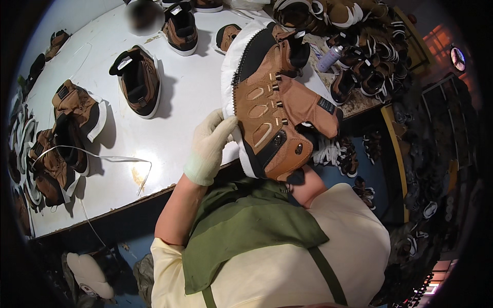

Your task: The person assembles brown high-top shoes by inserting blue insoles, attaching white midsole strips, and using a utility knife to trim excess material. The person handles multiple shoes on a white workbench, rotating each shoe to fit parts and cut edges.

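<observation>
A brown and black shoe [275,110] with a thick white sole is held up close in front of me, turned on its side, its tongue sticking out to the right. My left hand [211,141], in a pale knit glove, is closed on the edge of its white sole. My right forearm [309,187] reaches up behind the shoe's lower end. The shoe hides my right hand, so its fingers and grip do not show. On the white table, a similar shoe [137,82] stands upright to the left of the held one.
More shoes [77,108] lie at the left of the white table [177,110], near a white cord [120,158]. One shoe [179,31] stands farther back. A shoe pile [364,61] and a spray can [329,59] are at the right. A stool [88,274] stands below.
</observation>
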A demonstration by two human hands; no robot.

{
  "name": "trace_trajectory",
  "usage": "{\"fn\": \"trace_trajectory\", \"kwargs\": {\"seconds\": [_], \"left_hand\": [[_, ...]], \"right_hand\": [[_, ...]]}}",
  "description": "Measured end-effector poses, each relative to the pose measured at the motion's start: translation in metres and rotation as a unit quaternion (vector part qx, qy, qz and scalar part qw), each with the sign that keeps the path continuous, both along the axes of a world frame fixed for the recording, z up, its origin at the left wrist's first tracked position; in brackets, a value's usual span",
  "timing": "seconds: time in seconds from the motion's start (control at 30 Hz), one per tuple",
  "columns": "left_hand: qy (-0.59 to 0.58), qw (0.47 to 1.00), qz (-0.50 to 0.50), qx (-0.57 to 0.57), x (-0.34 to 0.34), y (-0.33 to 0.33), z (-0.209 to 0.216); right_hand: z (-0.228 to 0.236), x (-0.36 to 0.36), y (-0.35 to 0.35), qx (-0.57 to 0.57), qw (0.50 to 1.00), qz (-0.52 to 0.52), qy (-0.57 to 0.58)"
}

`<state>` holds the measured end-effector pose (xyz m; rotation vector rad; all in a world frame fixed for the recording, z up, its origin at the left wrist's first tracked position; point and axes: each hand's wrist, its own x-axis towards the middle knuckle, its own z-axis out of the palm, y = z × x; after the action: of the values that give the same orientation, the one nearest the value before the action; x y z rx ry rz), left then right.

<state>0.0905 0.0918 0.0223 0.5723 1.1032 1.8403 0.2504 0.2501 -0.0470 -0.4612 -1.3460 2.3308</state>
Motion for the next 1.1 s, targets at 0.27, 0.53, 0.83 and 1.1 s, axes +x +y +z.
{"fn": "trace_trajectory", "kwargs": {"seconds": [0.27,0.53,0.83,1.1], "left_hand": [[-0.006,1.000,0.013,-0.014,0.002,-0.002,-0.002],[0.006,1.000,0.015,-0.015,0.004,-0.007,0.004],[-0.013,1.000,0.012,-0.003,0.001,-0.009,-0.005],[0.295,0.882,0.367,-0.023,-0.006,-0.013,-0.014]], "right_hand": [[-0.008,0.002,-0.006,-0.004,1.000,0.002,-0.017],[-0.010,0.000,-0.008,-0.004,1.000,0.004,-0.022],[-0.012,-0.002,-0.011,-0.002,1.000,0.006,-0.024],[-0.015,-0.007,-0.016,0.001,0.999,0.009,-0.035]]}}
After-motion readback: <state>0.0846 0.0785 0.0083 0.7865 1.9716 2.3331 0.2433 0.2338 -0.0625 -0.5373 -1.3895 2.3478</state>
